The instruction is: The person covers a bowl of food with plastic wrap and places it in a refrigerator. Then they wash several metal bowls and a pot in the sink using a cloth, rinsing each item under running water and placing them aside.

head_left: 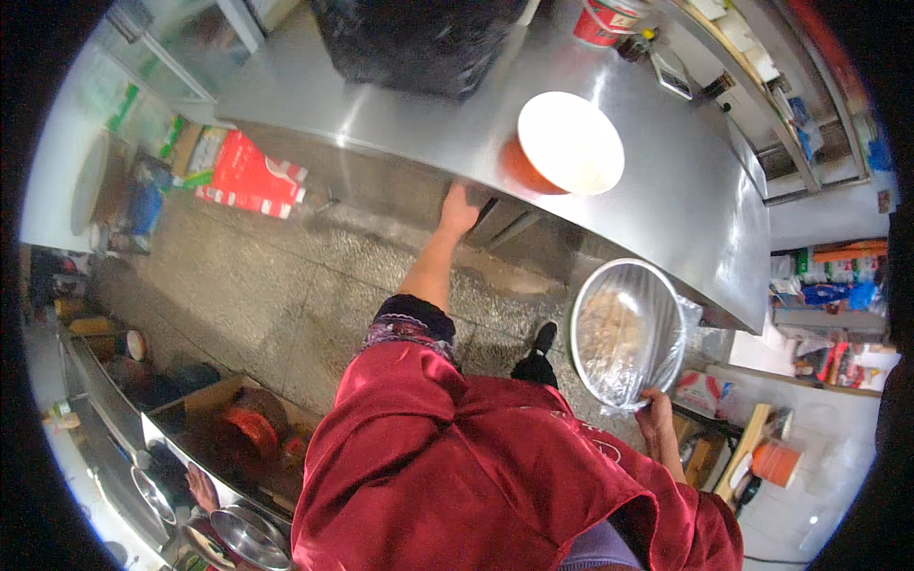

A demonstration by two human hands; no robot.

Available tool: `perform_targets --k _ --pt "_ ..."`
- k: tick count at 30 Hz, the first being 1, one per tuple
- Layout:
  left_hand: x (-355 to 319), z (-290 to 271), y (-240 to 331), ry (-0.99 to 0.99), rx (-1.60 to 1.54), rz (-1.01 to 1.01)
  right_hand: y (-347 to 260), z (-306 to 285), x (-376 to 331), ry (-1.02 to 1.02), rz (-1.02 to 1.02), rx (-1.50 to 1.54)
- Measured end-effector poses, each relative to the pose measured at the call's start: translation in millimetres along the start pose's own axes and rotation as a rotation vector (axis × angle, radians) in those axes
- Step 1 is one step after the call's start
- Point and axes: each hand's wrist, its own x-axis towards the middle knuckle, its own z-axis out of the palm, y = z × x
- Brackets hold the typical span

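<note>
left hand (459, 211): laid on the steel bench (666, 190) edge, fingers curled over it, nothing grasped.
right hand (655, 411): fingers clenched on the rim of a film-covered metal bowl (626, 331), held beside the bench.
risk: one-handed rim grip; bowl could be tipped and spilled.

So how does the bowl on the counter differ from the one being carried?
The white bowl rests uncovered on the steel counter, apparently empty, reddish outside. The metal bowl is held at its rim by the right hand, wrapped in clear film over pale food. Both are round.

Bowl (569, 143) on counter (666, 190), seemingly empty
</note>
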Motion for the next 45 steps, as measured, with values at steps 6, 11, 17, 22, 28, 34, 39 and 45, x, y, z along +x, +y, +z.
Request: perform_targets --k 6,11,17,22,28,34,39,45 --pt "-142.8 -51.4 -50.0 0.044 -0.43 -0.144 41.3 64.4 -11.5 -0.158 0.252 -0.388" --pt "-290.5 -176.2 -97.1 0.126 -0.528 -0.356 55.0 166.2 5.4 -0.43 0.265 -0.366" --pt "-376.7 -304.6 -127.2 0.611 0.213 -0.787 104.3 292.6 57.2 -0.475 0.342 -0.365" --pt "-396.0 -390.5 -173.6 0.647 0.465 -0.82 120.1 405.2 78.8 -0.416 0.296 -0.174" --pt "-398.3 -406.7 -185.1 0.677 0.404 -0.817 92.6 530.5 106.8 -0.712 0.464 0.336" --pt "-401.7 -404.1 -172.7 0.646 0.426 -0.878 30.8 615.8 171.8 -0.436 0.243 0.494" --pt "-404.8 -410.8 -166.3 0.71 0.378 -0.859 -1.0 644.5 228.1 -0.419 0.271 0.553" --pt "-411.2 -426.1 -167.6 0.745 0.359 -0.794 -6.2 655.0 301.6 -0.453 0.093 0.686"
